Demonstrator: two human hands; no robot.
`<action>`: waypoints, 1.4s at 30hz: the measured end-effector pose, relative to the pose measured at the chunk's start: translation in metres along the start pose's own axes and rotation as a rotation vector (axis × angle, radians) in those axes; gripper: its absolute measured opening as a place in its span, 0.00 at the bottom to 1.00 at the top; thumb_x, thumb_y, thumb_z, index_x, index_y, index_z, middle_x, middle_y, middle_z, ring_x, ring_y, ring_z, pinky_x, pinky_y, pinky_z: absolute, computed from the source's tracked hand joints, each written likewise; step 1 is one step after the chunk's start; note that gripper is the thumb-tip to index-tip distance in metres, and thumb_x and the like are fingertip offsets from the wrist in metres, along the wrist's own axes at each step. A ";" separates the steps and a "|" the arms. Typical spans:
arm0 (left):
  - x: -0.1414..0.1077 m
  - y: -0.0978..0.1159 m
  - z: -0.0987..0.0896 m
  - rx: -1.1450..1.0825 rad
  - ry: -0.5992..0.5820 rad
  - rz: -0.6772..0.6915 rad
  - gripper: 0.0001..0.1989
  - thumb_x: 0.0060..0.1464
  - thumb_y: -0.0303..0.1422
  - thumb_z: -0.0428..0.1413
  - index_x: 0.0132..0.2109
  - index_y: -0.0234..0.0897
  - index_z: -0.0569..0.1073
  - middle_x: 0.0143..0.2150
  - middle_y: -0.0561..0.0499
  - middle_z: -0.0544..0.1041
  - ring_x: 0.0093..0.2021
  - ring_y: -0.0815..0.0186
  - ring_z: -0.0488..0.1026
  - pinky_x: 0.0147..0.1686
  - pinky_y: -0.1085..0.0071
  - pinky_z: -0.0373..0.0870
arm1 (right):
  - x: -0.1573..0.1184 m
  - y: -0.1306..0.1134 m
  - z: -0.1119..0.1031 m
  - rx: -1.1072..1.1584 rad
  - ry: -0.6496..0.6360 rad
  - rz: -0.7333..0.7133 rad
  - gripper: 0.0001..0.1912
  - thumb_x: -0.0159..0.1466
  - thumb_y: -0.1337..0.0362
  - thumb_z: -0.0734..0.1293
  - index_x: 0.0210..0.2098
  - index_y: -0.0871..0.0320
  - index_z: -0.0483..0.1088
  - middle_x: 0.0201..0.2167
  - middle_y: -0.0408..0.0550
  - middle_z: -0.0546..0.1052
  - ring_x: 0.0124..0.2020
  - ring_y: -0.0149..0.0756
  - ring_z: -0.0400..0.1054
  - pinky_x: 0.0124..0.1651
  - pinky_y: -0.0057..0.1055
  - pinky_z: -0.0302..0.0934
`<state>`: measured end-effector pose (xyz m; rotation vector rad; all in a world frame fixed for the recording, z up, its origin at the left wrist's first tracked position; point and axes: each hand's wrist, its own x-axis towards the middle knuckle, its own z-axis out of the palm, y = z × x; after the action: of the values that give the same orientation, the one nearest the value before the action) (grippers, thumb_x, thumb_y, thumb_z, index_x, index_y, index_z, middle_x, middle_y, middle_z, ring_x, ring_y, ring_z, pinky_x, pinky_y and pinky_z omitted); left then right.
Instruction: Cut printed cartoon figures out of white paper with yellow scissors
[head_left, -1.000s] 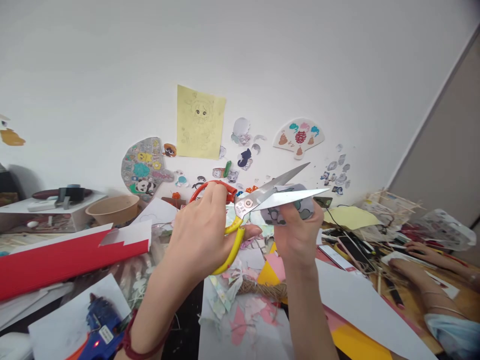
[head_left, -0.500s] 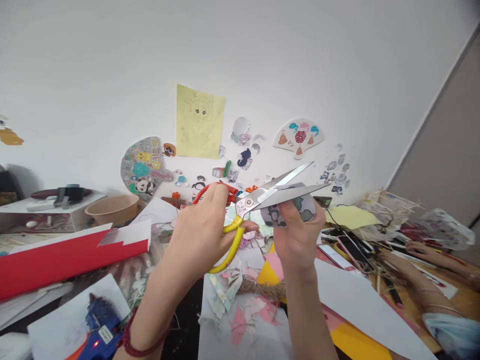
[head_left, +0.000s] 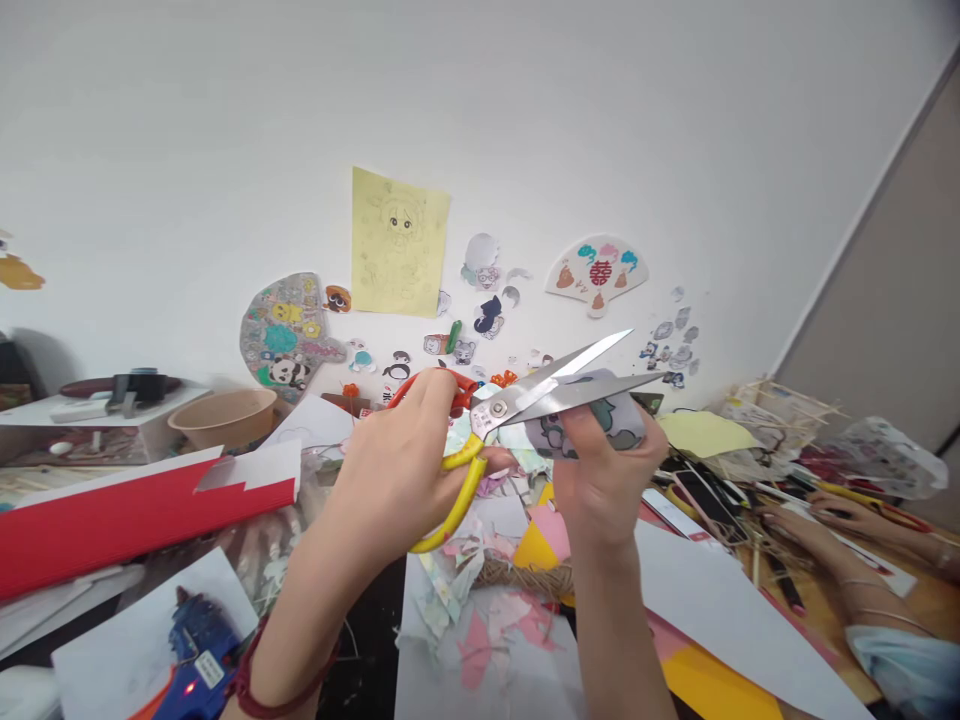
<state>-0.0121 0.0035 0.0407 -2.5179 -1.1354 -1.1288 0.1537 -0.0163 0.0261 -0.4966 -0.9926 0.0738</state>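
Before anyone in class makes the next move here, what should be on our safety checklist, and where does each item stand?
1. Scissors held in the left hand: ok.
2. Blades spread apart: ok.
3. Printed paper gripped by the right hand: ok.
4. Right thumb well away from the lower blade: not ok, it looks very close.
5. Paper between the blades: cannot tell.
6. Blue glue gun showing no light: not ok, red light lit.

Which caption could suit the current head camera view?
Left hand holding open metal scissors with red and yellow handles; right hand holding curved grey paper with cartoon figures.
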 end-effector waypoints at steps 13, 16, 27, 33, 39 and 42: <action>-0.002 0.006 -0.002 0.080 0.048 0.022 0.18 0.61 0.52 0.46 0.44 0.42 0.56 0.40 0.48 0.73 0.32 0.58 0.71 0.26 0.67 0.58 | 0.003 0.003 0.000 0.107 -0.088 -0.009 0.04 0.55 0.64 0.76 0.27 0.55 0.77 0.21 0.39 0.68 0.26 0.29 0.63 0.30 0.30 0.66; -0.002 0.006 -0.001 0.098 0.045 0.011 0.17 0.63 0.51 0.44 0.45 0.42 0.56 0.41 0.48 0.73 0.31 0.59 0.71 0.25 0.67 0.57 | 0.003 0.002 0.000 0.098 -0.088 -0.018 0.07 0.55 0.64 0.76 0.25 0.55 0.75 0.21 0.39 0.67 0.25 0.28 0.62 0.30 0.30 0.65; 0.000 0.005 0.000 0.067 0.002 0.012 0.18 0.65 0.51 0.40 0.44 0.41 0.57 0.40 0.48 0.72 0.27 0.62 0.68 0.25 0.68 0.56 | 0.000 0.001 0.002 0.004 -0.012 -0.033 0.08 0.54 0.60 0.76 0.25 0.55 0.74 0.21 0.40 0.67 0.25 0.31 0.62 0.28 0.32 0.66; -0.001 0.005 -0.001 0.077 0.037 0.034 0.17 0.65 0.50 0.42 0.44 0.41 0.59 0.39 0.48 0.72 0.29 0.61 0.68 0.25 0.69 0.54 | -0.001 0.002 0.002 0.037 -0.009 -0.028 0.10 0.54 0.62 0.76 0.23 0.55 0.73 0.20 0.40 0.65 0.24 0.30 0.60 0.27 0.31 0.64; -0.002 0.005 -0.002 0.014 -0.001 0.016 0.17 0.64 0.50 0.43 0.43 0.41 0.58 0.36 0.50 0.70 0.24 0.65 0.64 0.25 0.68 0.56 | 0.000 0.002 0.001 0.068 -0.027 -0.022 0.09 0.54 0.62 0.76 0.24 0.54 0.74 0.20 0.40 0.66 0.25 0.31 0.60 0.27 0.31 0.63; -0.002 0.005 -0.003 -0.006 -0.019 0.008 0.16 0.64 0.50 0.43 0.42 0.41 0.58 0.36 0.51 0.70 0.24 0.65 0.62 0.25 0.67 0.56 | -0.001 0.001 0.001 0.057 -0.030 -0.014 0.11 0.54 0.61 0.76 0.23 0.54 0.72 0.20 0.40 0.65 0.24 0.30 0.60 0.27 0.31 0.63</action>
<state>-0.0109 -0.0025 0.0418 -2.5404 -1.1276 -1.1111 0.1525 -0.0148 0.0255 -0.4377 -1.0205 0.0967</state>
